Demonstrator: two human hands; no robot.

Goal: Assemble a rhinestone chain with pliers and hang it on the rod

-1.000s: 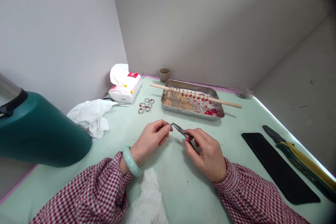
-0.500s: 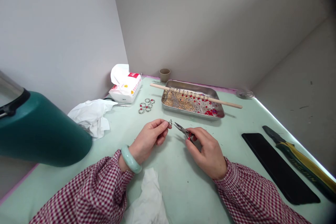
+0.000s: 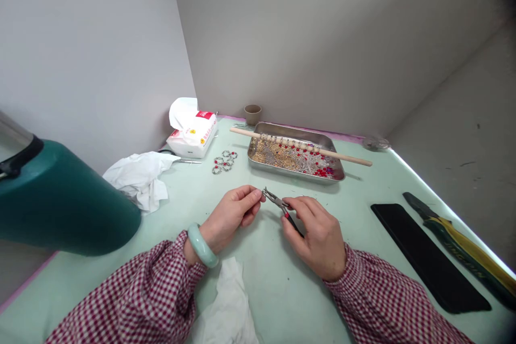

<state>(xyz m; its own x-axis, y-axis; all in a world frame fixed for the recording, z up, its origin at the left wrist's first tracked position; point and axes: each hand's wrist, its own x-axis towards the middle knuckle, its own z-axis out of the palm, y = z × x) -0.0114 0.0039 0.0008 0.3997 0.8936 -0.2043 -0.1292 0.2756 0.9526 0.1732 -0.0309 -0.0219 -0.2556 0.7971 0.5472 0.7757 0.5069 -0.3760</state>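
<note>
My left hand (image 3: 234, 212) pinches a tiny metal ring (image 3: 263, 192) between thumb and forefinger, low over the pale green table (image 3: 278, 285). A pale green bangle (image 3: 200, 245) circles that wrist. My right hand (image 3: 316, 234) is closed round small pliers (image 3: 278, 203) with red-and-black handles. The plier tips touch the ring at my left fingertips. Both sleeves are red-and-white checked.
A steel tray (image 3: 336, 167) of gold and red beads sits behind, with a wooden rod (image 3: 346, 158) across it. Several bead rings (image 3: 224, 162), a tissue pack (image 3: 192, 131), crumpled tissues (image 3: 139, 177), a cup (image 3: 252, 114) lie left. A black strip (image 3: 429, 255), large pliers (image 3: 459, 247) lie right; a teal container (image 3: 60, 204) stands near left.
The plier tips drew a little away from the ring half a second ago, then closed back onto it. Both hands otherwise stay in place.
</note>
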